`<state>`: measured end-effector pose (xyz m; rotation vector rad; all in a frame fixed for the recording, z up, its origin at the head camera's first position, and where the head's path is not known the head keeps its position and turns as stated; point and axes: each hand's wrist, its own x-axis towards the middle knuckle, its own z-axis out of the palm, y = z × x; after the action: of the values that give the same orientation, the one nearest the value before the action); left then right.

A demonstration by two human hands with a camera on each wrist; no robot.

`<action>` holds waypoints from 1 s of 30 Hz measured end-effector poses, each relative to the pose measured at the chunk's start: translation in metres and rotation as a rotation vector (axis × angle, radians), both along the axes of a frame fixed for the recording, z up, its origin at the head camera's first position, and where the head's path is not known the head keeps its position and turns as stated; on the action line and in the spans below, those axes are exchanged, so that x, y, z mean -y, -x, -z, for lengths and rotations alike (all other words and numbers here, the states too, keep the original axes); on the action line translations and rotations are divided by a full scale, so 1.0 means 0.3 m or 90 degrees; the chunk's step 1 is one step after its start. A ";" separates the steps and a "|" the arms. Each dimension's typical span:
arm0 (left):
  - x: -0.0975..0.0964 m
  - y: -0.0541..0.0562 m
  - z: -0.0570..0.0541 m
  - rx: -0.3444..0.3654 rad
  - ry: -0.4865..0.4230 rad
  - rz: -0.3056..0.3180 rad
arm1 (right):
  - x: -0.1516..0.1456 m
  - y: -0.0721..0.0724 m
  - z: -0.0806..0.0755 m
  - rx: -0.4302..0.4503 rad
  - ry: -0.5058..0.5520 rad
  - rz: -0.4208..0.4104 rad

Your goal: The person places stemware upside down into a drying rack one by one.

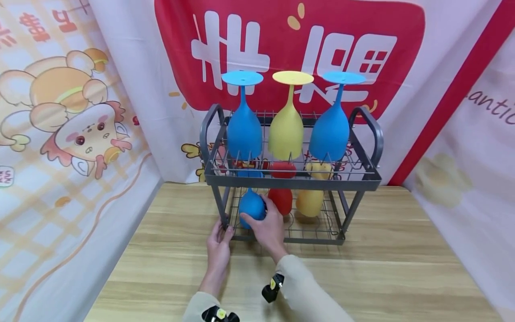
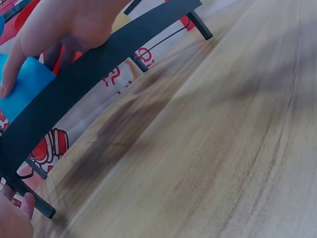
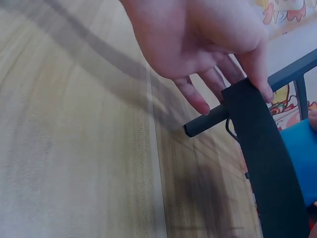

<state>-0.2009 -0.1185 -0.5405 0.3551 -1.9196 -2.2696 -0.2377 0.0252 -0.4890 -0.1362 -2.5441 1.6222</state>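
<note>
On the lower shelf of a dark metal two-tier rack (image 1: 293, 182), my right hand (image 1: 270, 227) holds an upside-down blue goblet (image 1: 250, 205), thumb on its near side. The left wrist view also shows that hand (image 2: 74, 25) against the blue bowl (image 2: 27, 82). At the rack's front left bottom corner, my left hand (image 1: 219, 250) grips the frame; in the right wrist view its thumb lies on the flat bar (image 3: 267, 163) and its other fingers are by the leg (image 3: 205, 121). Right of the blue goblet stand a red goblet (image 1: 281, 201) and a yellow goblet (image 1: 310, 203).
Along the upper shelf stand a blue goblet (image 1: 243, 132), a yellow goblet (image 1: 286, 132) and another blue goblet (image 1: 330, 132), all upside down. The rack stands on a wood-grain table (image 1: 402, 250). Printed cloth (image 1: 124, 67) hangs behind and at the sides.
</note>
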 end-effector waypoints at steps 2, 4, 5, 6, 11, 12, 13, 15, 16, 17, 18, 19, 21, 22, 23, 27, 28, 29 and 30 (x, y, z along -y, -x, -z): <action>0.007 -0.001 0.000 -0.001 0.006 0.002 | 0.012 0.013 0.000 0.003 -0.005 0.000; 0.014 -0.003 0.002 0.002 0.012 0.006 | 0.022 0.022 0.002 0.007 -0.013 0.000; 0.017 -0.005 0.003 0.005 0.013 0.006 | 0.026 0.024 0.004 0.008 -0.016 0.000; 0.019 -0.007 0.004 0.005 0.014 0.007 | 0.029 0.027 0.005 0.012 -0.020 0.001; 0.019 -0.013 0.011 0.001 0.015 0.019 | 0.036 0.036 0.014 0.021 -0.039 0.020; 0.018 -0.013 0.011 -0.002 0.017 0.021 | 0.037 0.040 0.016 0.021 -0.043 0.024; 0.017 -0.012 0.011 -0.006 0.017 0.023 | 0.039 0.043 0.017 0.017 -0.047 0.028; 0.015 -0.009 0.011 -0.019 0.022 0.020 | 0.044 0.052 0.021 0.013 -0.054 0.032; 0.013 -0.007 0.010 -0.022 0.022 0.017 | 0.045 0.056 0.022 0.011 -0.056 0.033; 0.012 -0.006 0.010 -0.025 0.025 0.014 | 0.047 0.060 0.024 0.011 -0.060 0.035; 0.011 -0.005 0.010 -0.027 0.027 0.012 | 0.049 0.063 0.026 0.012 -0.065 0.037; 0.011 -0.005 0.012 -0.030 0.029 0.010 | 0.051 0.066 0.027 0.013 -0.069 0.039; 0.011 -0.005 0.014 -0.031 0.035 0.007 | 0.055 0.070 0.031 0.017 -0.080 0.045; 0.011 -0.005 0.015 -0.029 0.035 0.007 | 0.056 0.071 0.033 0.017 -0.086 0.049; 0.011 -0.004 0.016 -0.030 0.037 0.008 | 0.057 0.073 0.035 0.017 -0.092 0.053; 0.010 -0.003 0.018 -0.035 0.042 0.007 | 0.059 0.080 0.041 0.013 -0.113 0.065; 0.010 -0.002 0.019 -0.036 0.043 0.006 | 0.059 0.082 0.042 0.013 -0.117 0.066; 0.009 -0.002 0.020 -0.035 0.043 0.007 | 0.058 0.083 0.044 0.012 -0.119 0.068; 0.008 -0.002 0.021 -0.036 0.043 0.008 | 0.058 0.083 0.045 0.012 -0.120 0.069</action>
<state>-0.2002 -0.1210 -0.5468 0.2680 -1.9694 -2.1915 -0.2625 0.0077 -0.5024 -0.2679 -2.6365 1.3416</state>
